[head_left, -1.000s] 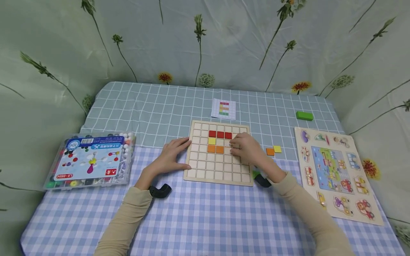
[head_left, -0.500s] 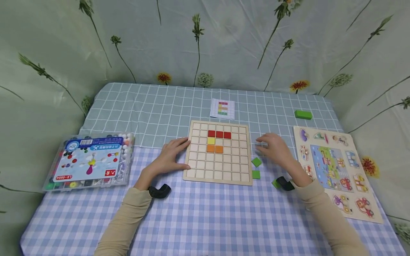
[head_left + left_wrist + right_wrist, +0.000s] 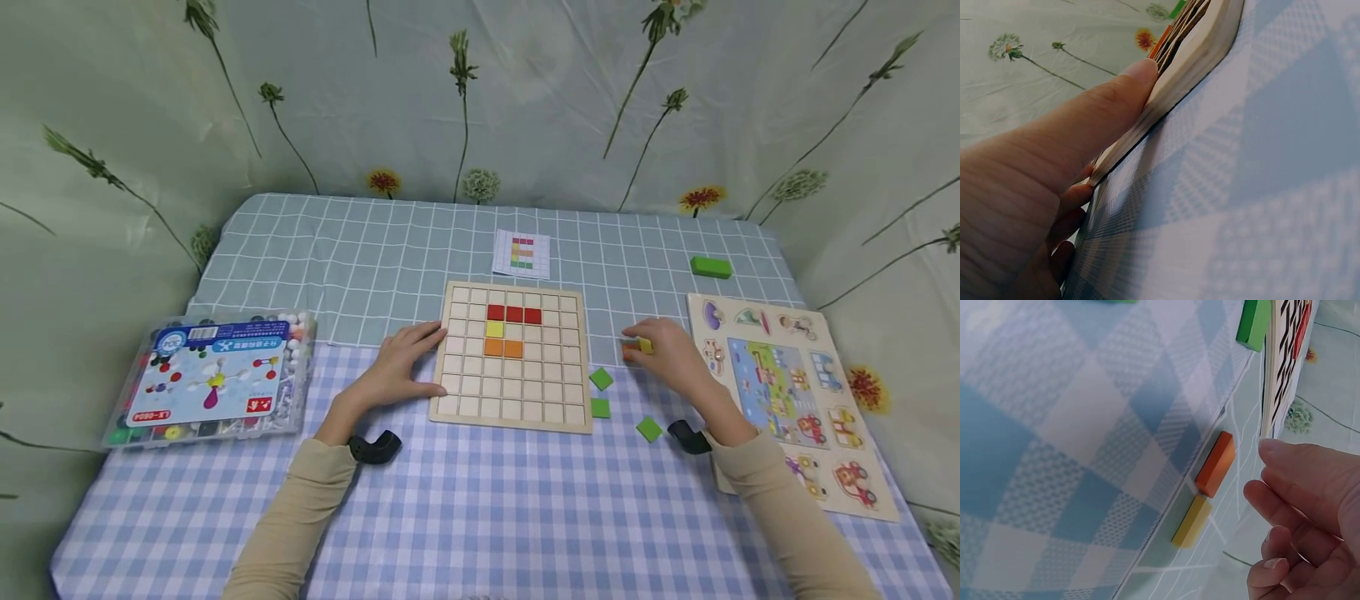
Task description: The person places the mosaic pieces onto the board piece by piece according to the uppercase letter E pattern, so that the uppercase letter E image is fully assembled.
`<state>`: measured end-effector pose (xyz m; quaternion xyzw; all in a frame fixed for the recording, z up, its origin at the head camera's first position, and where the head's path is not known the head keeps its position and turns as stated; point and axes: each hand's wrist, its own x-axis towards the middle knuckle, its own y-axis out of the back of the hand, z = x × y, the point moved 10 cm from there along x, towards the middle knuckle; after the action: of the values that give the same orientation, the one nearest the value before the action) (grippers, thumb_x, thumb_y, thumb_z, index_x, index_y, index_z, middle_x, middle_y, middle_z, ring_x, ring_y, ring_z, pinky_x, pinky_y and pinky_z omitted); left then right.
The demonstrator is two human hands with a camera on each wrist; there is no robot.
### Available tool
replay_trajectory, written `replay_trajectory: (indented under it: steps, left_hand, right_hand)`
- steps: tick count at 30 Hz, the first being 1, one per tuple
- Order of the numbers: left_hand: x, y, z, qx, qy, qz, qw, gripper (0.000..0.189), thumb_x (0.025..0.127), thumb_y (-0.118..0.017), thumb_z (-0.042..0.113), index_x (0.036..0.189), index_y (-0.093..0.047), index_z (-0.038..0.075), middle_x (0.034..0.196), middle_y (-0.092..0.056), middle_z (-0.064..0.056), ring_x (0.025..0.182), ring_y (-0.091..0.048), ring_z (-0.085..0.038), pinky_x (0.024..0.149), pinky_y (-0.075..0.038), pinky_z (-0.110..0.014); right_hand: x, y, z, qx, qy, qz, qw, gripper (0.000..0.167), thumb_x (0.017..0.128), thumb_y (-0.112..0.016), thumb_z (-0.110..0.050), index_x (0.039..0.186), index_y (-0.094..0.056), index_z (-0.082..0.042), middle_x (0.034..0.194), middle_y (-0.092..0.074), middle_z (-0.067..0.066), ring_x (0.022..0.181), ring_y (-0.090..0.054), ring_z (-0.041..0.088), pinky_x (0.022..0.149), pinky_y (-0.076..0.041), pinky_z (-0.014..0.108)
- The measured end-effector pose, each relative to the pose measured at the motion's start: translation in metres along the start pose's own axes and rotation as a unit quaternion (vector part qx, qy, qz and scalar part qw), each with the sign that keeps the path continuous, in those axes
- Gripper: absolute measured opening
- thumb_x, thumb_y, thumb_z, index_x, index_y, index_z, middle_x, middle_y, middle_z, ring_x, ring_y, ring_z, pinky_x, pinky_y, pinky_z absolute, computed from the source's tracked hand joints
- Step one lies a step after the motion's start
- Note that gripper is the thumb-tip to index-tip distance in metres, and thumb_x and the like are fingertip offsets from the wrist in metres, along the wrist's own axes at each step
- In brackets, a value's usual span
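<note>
My left hand (image 3: 393, 367) rests at the left edge of a wooden grid board (image 3: 495, 387), its thumb and fingertips against the side. On the board sit a row of red tiles (image 3: 513, 315), a yellow tile (image 3: 495, 329) below them, and two orange tiles (image 3: 513, 348). Off the board's right side, my right hand (image 3: 667, 358) hovers by a loose orange tile (image 3: 1216, 464) and a loose yellow tile (image 3: 1191, 522). In the right wrist view its fingers are loosely bent beside these tiles, with nothing between them.
Green tiles (image 3: 601, 379) lie right of the board. A pattern card (image 3: 540, 258) is behind it. A picture puzzle (image 3: 776, 304) and a green block (image 3: 711, 267) are at right; a box of molecule-model parts (image 3: 210, 375) is at left.
My right hand has moved from over the board rightward to the loose orange and yellow tiles, uncovering the green tiles. The left hand has stayed at the board's edge.
</note>
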<state>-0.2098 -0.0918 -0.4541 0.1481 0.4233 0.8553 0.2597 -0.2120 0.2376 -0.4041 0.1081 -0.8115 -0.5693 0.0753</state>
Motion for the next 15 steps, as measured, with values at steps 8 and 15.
replay_trajectory:
  steps: [8, 15]
  left_hand:
    - [-0.0001, 0.0002, -0.0003, 0.003, -0.002, 0.004, 1.0000, 0.092, 0.071, -0.079, 0.038, 0.146, -0.034, 0.009, 0.152, -0.032, -0.013, 0.138, -0.028, -0.035, 0.099, -0.026, -0.055]
    - [-0.0004, -0.0008, -0.0002, 0.005, -0.002, 0.002, 1.0000, 0.092, 0.071, -0.079, 0.038, 0.146, -0.034, 0.009, 0.152, -0.032, -0.013, 0.138, -0.028, -0.035, 0.099, -0.026, -0.054]
  right_hand:
    - [-0.0031, -0.0041, 0.0045, -0.003, -0.007, -0.007, 0.9999, 0.030, 0.080, -0.070, -0.005, 0.108, -0.067, 0.006, 0.107, -0.067, 0.025, 0.103, -0.057, 0.041, 0.089, -0.045, 0.051]
    - [-0.0038, -0.0102, 0.0089, -0.015, -0.008, -0.015, 0.9997, 0.028, 0.079, -0.069, -0.003, 0.106, -0.068, 0.006, 0.102, -0.067, 0.024, 0.097, -0.058, 0.038, 0.086, -0.045, 0.050]
